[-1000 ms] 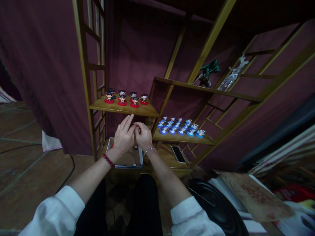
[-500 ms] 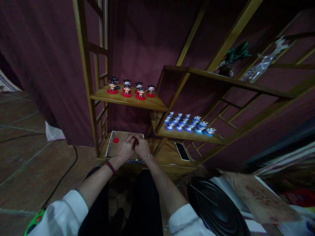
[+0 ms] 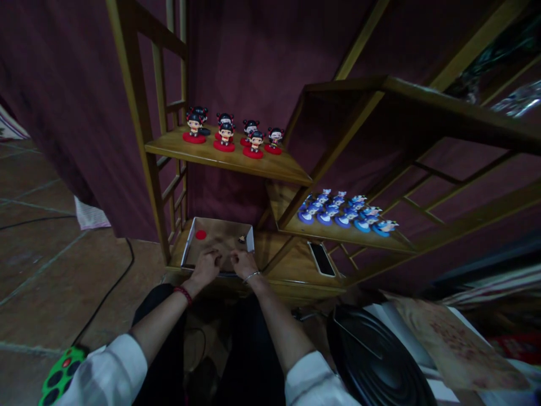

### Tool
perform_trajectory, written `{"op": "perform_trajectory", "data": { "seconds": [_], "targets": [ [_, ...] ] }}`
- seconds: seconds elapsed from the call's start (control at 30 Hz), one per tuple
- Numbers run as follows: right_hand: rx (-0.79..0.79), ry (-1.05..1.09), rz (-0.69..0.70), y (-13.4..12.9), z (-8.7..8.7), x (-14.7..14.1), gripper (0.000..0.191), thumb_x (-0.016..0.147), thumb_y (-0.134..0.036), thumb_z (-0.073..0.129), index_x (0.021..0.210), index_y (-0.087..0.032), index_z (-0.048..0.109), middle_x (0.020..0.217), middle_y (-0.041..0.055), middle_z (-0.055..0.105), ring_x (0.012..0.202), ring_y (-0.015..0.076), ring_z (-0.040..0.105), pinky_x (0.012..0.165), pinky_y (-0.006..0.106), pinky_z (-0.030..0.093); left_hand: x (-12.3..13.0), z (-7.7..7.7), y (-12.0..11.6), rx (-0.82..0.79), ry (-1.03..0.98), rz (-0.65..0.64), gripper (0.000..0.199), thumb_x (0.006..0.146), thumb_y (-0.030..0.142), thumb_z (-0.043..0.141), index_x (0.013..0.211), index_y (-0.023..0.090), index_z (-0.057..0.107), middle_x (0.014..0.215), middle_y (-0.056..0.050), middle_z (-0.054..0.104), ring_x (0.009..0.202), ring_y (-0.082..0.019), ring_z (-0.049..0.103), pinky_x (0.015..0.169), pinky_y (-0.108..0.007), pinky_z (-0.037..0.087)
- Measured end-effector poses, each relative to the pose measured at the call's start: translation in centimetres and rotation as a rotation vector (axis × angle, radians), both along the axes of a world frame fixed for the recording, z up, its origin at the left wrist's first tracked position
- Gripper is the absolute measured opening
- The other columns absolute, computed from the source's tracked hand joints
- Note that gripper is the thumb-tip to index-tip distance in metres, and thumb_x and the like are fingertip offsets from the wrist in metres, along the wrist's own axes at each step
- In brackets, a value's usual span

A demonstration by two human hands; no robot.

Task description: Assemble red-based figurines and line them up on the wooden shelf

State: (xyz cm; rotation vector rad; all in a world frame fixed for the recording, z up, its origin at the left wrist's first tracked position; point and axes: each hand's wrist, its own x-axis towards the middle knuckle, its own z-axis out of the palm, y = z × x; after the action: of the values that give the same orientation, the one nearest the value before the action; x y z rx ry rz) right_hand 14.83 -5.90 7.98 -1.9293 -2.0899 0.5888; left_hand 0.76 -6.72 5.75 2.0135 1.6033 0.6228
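A shallow box with white walls and a brown inside sits on the lowest shelf. Inside it, a red disc lies at the left and a small dark-and-gold piece at the right. My left hand is over the box's front part, fingers curled; whether they hold anything is hidden. Close beside it, my right hand is at the front right of the box, below the small piece, with its fingers bent together; anything in them is too small to make out.
Black-haired figurines on red bases stand on the upper left shelf. Blue-and-white figurines fill a shelf to the right. A phone lies right of the box. A black ridged object is at the lower right.
My hands have come apart and moved toward the box's front edge. The small dark-and-gold piece now shows in the box. The view has shifted closer to the shelves.
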Motion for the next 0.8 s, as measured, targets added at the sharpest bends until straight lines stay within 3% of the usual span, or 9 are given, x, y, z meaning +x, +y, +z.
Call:
{"op": "perform_trajectory", "data": {
  "seconds": [0.2, 0.33, 0.63, 0.8],
  "targets": [
    [-0.025, -0.023, -0.076, 1.5, -2.1, 0.9, 0.025, 0.073, -0.012, 0.052, 0.093, -0.020, 0.065, 0.089, 0.0051, 0.069, 0.085, 0.0158, 0.063, 0.078, 0.024, 0.046, -1.1, -2.1, 1.7, -0.177, 0.072, 0.133, 0.027, 0.077, 0.013, 0.044, 0.094, 0.018, 0.064, 0.098, -0.007, 0.067, 0.090, -0.017, 0.062, 0.079, -0.025, 0.045],
    [-0.018, -0.041, -0.077, 2.5, -3.2, 1.2, 0.028, 0.072, -0.011, 0.054, 0.097, -0.018, 0.064, 0.096, 0.0076, 0.067, 0.095, 0.0178, 0.060, 0.084, 0.025, 0.043, -1.6, -3.0, 2.7, -0.229, 0.105, 0.157, 0.028, 0.078, 0.013, 0.044, 0.097, 0.019, 0.063, 0.103, -0.007, 0.066, 0.095, -0.017, 0.061, 0.083, -0.026, 0.044],
    [0.032, -0.130, -0.061, 5.3, -5.6, 1.6, 0.044, 0.070, -0.015, 0.056, 0.114, -0.016, 0.054, 0.126, 0.0106, 0.050, 0.126, 0.0195, 0.034, 0.104, 0.032, 0.025, -1.9, -3.8, 4.0, -0.205, 0.149, 0.199, 0.027, 0.078, 0.014, 0.044, 0.097, 0.019, 0.063, 0.102, -0.007, 0.065, 0.093, -0.017, 0.061, 0.081, -0.025, 0.045],
    [0.070, -0.162, -0.083, 6.5, -6.8, 1.8, 0.048, 0.070, -0.014, 0.055, 0.117, -0.014, 0.052, 0.132, 0.0120, 0.043, 0.125, 0.0218, 0.034, 0.103, 0.029, 0.030, -1.9, -4.2, 5.3, -0.149, 0.148, 0.192, 0.028, 0.079, 0.012, 0.042, 0.096, 0.019, 0.063, 0.104, -0.008, 0.064, 0.100, -0.017, 0.058, 0.084, -0.025, 0.043]
  ]
}}
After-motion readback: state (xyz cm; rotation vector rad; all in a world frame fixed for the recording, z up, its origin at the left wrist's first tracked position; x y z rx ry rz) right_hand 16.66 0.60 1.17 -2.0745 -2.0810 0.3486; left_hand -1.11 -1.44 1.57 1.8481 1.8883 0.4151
